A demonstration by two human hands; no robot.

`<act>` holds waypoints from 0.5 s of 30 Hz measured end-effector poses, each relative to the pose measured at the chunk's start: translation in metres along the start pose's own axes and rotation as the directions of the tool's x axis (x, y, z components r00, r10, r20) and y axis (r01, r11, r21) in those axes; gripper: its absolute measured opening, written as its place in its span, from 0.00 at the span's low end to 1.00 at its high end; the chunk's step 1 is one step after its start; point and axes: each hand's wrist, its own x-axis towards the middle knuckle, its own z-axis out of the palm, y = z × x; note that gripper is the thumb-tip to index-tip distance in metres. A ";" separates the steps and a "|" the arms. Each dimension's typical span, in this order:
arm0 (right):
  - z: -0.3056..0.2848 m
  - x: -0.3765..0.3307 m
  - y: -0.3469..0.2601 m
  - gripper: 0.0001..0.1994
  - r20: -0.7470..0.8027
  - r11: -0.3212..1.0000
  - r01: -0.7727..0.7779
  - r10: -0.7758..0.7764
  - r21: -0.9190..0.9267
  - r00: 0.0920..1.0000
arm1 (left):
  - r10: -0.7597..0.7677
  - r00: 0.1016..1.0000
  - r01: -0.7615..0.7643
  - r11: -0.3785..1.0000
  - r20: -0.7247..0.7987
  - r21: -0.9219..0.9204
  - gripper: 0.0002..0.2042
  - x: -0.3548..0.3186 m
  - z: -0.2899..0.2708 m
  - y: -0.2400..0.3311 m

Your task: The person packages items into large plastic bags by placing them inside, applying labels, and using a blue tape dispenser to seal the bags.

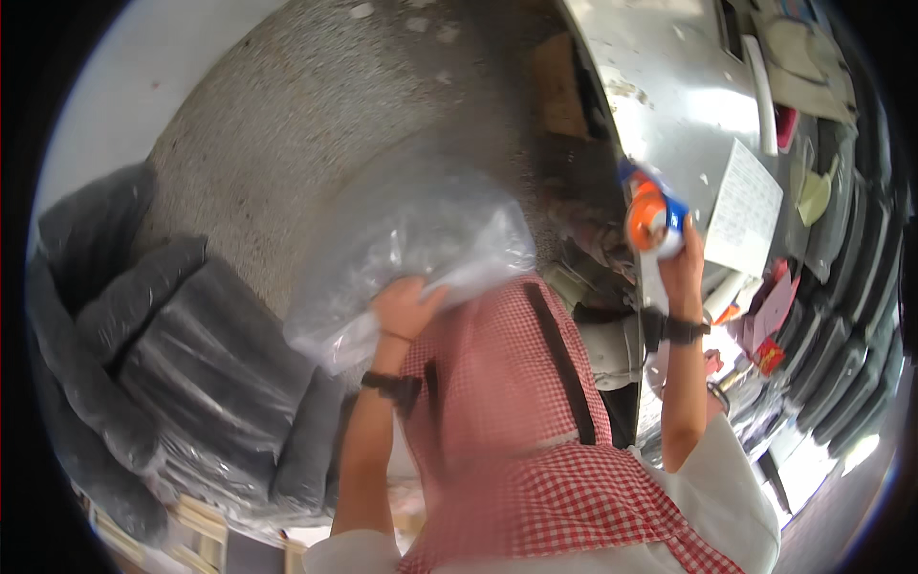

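My left hand (406, 308) is closed on the near edge of a large clear plastic bag (454, 225) with grey contents. The bag is held up in front of my red checked apron (516, 497), over the floor. What is packed inside is too blurred to name. Out to the right, at the table edge, my right hand (682, 268) grips a blue and orange tape dispenser (654, 215). The dispenser is raised near the metal tabletop, and the palm behind it is partly hidden.
Dark plastic-wrapped bundles (215, 354) are piled at the left. A metal table (660, 86) along the right bears a written sheet (746, 210), pink papers (770, 311) and more dark bundles (851, 268). A cardboard piece (557, 86) stands below the table's far end.
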 end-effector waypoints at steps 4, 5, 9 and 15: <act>0.108 -0.042 0.018 0.20 0.314 0.959 -0.163 0.232 -0.231 0.921 | 0.010 1.000 -0.010 1.000 0.020 0.006 0.18 -0.008 0.013 0.004; 0.165 -0.054 0.022 0.17 0.272 0.941 -0.121 0.212 -0.315 0.939 | -0.009 1.000 0.009 1.000 0.013 -0.002 0.18 -0.010 0.011 0.005; 0.253 -0.036 0.085 0.18 0.464 0.900 0.024 0.202 -0.436 0.863 | 0.064 0.988 -0.079 0.992 -0.143 -0.102 0.16 -0.009 0.009 0.000; 0.250 -0.052 0.120 0.17 0.431 0.774 0.254 0.028 -0.581 0.902 | -0.106 0.985 0.102 0.994 0.134 0.036 0.19 0.027 -0.016 -0.016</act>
